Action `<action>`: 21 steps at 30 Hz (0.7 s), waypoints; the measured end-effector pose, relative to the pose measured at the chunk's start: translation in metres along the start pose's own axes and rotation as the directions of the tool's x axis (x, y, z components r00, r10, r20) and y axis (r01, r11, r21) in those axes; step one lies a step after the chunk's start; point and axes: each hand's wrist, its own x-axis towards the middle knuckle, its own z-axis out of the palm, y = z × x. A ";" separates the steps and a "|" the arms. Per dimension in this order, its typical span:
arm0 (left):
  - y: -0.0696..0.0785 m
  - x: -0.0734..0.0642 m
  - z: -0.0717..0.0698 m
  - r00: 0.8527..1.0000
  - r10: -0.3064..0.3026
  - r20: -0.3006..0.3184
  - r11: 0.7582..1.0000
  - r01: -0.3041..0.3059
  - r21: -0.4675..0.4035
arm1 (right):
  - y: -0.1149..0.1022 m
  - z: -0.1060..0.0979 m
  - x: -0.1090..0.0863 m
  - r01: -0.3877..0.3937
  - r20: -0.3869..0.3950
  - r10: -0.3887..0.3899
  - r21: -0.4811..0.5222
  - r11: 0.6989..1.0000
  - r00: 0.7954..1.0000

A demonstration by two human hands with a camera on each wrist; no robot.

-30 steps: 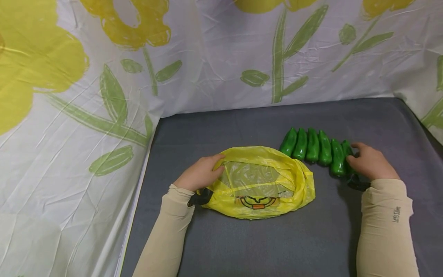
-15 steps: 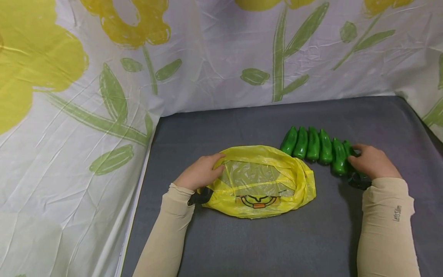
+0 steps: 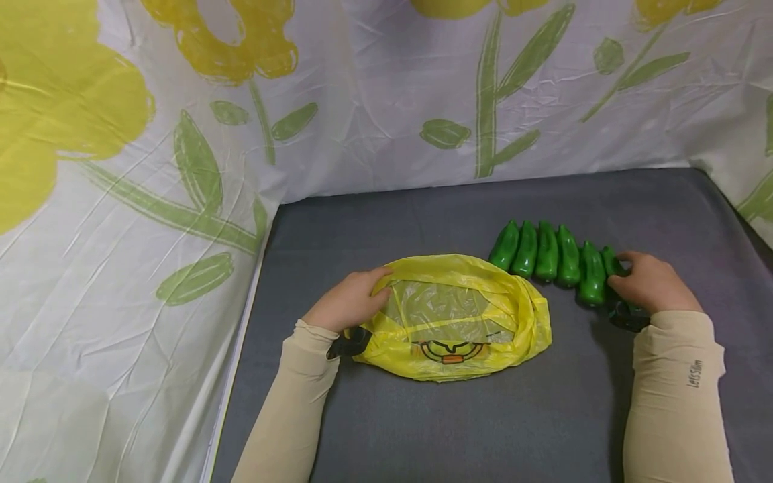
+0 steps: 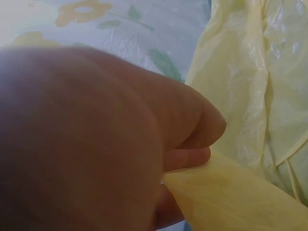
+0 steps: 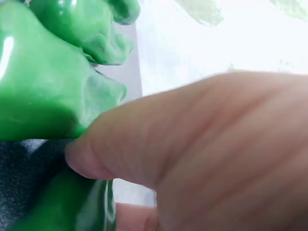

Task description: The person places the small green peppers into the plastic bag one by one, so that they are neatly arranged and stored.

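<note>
A yellow plastic bag [image 3: 465, 367] lies on the dark table in the head view, its mouth spread and a dark line print on its front. At the bag's left rim is my left hand [image 3: 350, 300]; the left wrist view has the bag's film [image 4: 240, 192] pinched between thumb and fingers. Several glossy green peppers [image 3: 546, 255] lie side by side right of the bag. My right hand [image 3: 655, 283] holds the rightmost pepper [image 3: 613, 261], thumb on its near side in the right wrist view. Part of that pepper is hidden by the hand.
The dark grey table [image 3: 483, 429] reaches back to a white flowered cloth [image 3: 374, 134] that hangs behind and along the left. A black wrist strap [image 3: 350, 342] shows at the left wrist, and a black device [image 3: 628, 316] under the right one.
My right hand has shifted very slightly to the right, and the held pepper stands a little farther from its neighbour. The left hand and the bag stay in place.
</note>
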 end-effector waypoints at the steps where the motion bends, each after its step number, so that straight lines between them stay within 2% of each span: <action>1: 0.001 0.000 0.000 1.000 -0.002 0.002 1.000 0.002 -0.002 | 0.001 -0.001 0.000 -0.002 0.000 0.002 0.000 1.000 1.000; 11: -0.001 -0.001 0.001 1.000 -0.013 0.018 1.000 0.013 -0.003 | -0.006 -0.003 -0.004 -0.014 0.009 0.014 0.033 0.999 1.000; 21: -0.003 0.003 0.003 1.000 0.003 0.015 1.000 -0.003 -0.016 | -0.033 -0.012 -0.012 -0.016 0.022 0.015 0.052 0.999 1.000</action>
